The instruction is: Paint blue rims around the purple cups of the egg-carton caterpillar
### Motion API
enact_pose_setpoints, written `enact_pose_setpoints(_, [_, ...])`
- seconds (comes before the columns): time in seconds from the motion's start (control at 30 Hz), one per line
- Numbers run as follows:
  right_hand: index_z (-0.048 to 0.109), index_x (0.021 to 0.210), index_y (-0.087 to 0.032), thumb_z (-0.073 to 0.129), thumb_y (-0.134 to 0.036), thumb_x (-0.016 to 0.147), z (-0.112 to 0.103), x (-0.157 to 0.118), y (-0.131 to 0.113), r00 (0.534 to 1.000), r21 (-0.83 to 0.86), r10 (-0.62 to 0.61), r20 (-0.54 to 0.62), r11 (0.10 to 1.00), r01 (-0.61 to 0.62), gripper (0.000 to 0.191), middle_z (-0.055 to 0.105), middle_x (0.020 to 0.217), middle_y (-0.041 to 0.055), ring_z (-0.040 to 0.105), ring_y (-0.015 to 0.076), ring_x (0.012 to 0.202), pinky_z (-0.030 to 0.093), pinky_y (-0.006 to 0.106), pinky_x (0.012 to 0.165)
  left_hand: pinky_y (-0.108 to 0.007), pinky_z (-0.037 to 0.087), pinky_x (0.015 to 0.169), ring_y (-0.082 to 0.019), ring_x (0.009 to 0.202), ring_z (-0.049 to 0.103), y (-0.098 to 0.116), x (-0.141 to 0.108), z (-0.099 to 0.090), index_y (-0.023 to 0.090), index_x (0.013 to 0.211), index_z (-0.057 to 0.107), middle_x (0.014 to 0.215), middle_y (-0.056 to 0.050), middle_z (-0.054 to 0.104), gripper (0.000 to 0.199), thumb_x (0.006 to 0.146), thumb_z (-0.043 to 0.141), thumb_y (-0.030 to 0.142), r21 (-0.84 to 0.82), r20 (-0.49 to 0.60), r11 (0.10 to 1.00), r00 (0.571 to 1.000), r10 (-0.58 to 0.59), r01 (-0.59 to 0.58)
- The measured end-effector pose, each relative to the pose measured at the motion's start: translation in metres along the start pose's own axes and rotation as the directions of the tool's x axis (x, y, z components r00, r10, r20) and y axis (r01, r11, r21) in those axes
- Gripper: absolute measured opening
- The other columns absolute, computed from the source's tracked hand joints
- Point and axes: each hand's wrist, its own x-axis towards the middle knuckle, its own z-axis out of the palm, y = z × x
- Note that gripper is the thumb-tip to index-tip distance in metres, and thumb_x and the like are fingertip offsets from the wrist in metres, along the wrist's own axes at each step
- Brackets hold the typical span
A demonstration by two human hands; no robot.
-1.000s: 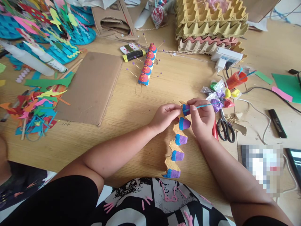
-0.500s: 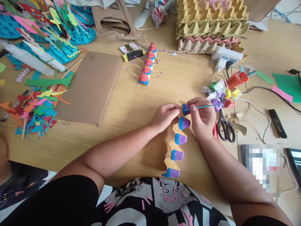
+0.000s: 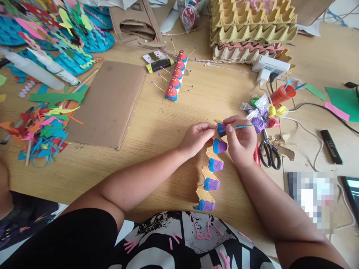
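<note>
Currently, grip and pose show no visible change from a second ago, suggesting steady, local work. The left hand (image 3: 198,139) pinches the far end of the purple-and-blue cup strip (image 3: 215,165); the right hand (image 3: 241,140), just beside it, clamps the blue stick (image 3: 244,126) at the end cup (image 3: 222,135).

I see a wooden table (image 3: 154,123), twelve o'clock pointing away from the person. Around its middle lie a brown cardboard sheet (image 3: 106,104) at ten, coloured scraps (image 3: 46,129) at nine, a red-and-blue row with faces (image 3: 175,76) at twelve, stacked egg trays (image 3: 252,30) at one, and scissors (image 3: 267,152) just past three.
</note>
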Motion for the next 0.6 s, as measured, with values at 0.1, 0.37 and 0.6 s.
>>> enact_pose_setpoints(0.1, [0.067,0.1,-0.028,0.071,-0.033,0.102,0.0003,-0.0005,0.0004,1.0,0.031,0.002,-0.01,1.0,-0.002,0.007,0.075,0.107,0.0034,0.073,0.0216,0.103,0.061,0.044,0.09,-0.024,0.049,0.067,-0.014,0.077,0.063,-0.0007,-0.0001,-0.0001,0.018,0.078,0.078,0.079,-0.001,0.072,0.02,0.076,0.075,0.037,-0.003,-0.007,1.0,1.0,-0.014,0.014])
enact_pose_setpoints(0.37, [0.069,0.099,-0.028,0.072,-0.036,0.102,-0.0009,0.0008,0.0009,0.999,-0.041,0.032,-0.002,0.999,-0.032,0.009,0.075,0.106,0.0038,0.073,0.022,0.102,0.062,0.045,0.091,-0.023,0.049,0.068,-0.013,0.075,0.061,-0.0011,0.0003,0.0001,0.017,0.078,0.078,0.078,0.0,0.071,0.02,0.076,0.075,0.037,0.011,-0.011,1.0,1.0,0.002,-0.002])
enact_pose_setpoints(0.6, [0.07,0.095,-0.027,0.074,-0.037,0.1,-0.001,0.0041,-0.0012,1.0,-0.05,0.023,0.009,0.998,-0.022,0.013,0.075,0.103,0.0044,0.073,0.023,0.102,0.06,0.046,0.094,-0.022,0.049,0.066,-0.012,0.076,0.062,0.003,-0.0022,0.001,0.017,0.078,0.079,0.077,0.0,0.072,0.019,0.075,0.074,0.036,-0.02,0.0,1.0,1.0,-0.02,0.02])
